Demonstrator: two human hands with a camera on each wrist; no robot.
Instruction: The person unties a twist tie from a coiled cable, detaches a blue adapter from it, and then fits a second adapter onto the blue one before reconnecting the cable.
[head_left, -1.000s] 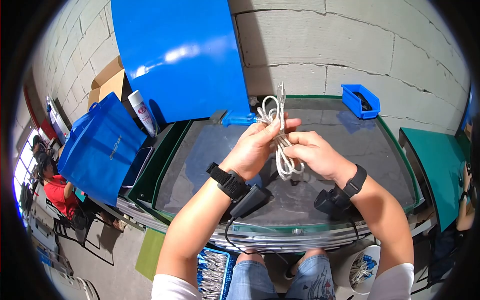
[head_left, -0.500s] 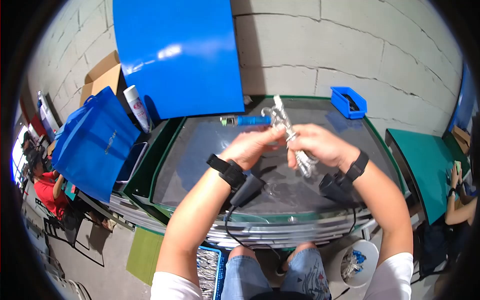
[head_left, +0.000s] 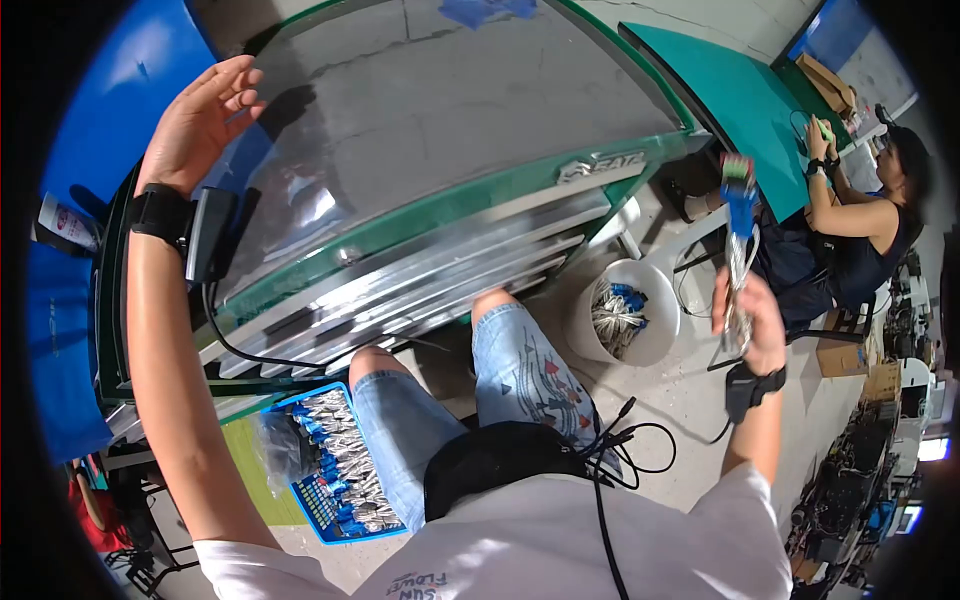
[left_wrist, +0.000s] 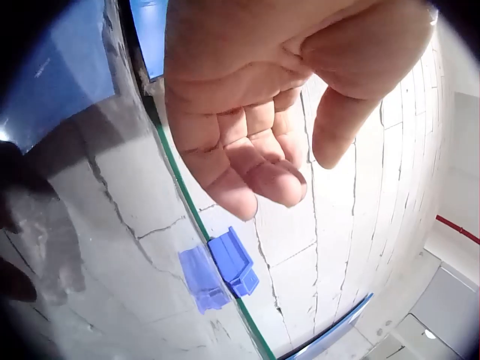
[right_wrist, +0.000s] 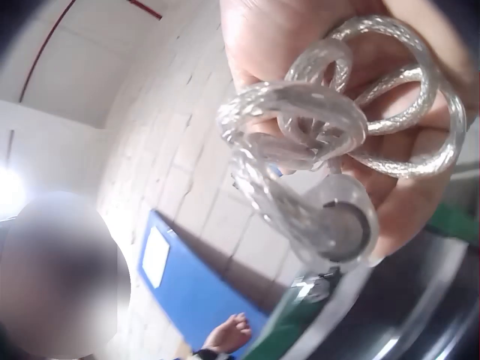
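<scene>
My right hand (head_left: pixel 755 310) is out at the right, clear of the bench, and grips a coiled cable (head_left: pixel 740 262) in a clear, silvery jacket. A blue connector (head_left: pixel 739 200) stands up at the cable's far end. In the right wrist view, loops of the cable (right_wrist: pixel 300 127) lie across the palm, with a rounded clear plug end (right_wrist: pixel 349 229) toward the camera. Over the left part of the workbench top (head_left: pixel 430 130) is my left hand (head_left: pixel 195 125), empty, its fingers loosely bent. The left wrist view shows that palm (left_wrist: pixel 240 60) holding nothing.
A white bucket (head_left: pixel 662 335) with several blue-ended cables stands on the floor at right. A blue basket (head_left: pixel 355 538) full of bundled cables sits by my left leg. A person (head_left: pixel 865 210) sits at the teal table (head_left: pixel 700 100). Black wires (head_left: pixel 640 450) loop near my lap.
Both hands were together on the cable over the bench. The left has let go and moved left; the right has carried the cable out to the right. The head view has swung right and down.
</scene>
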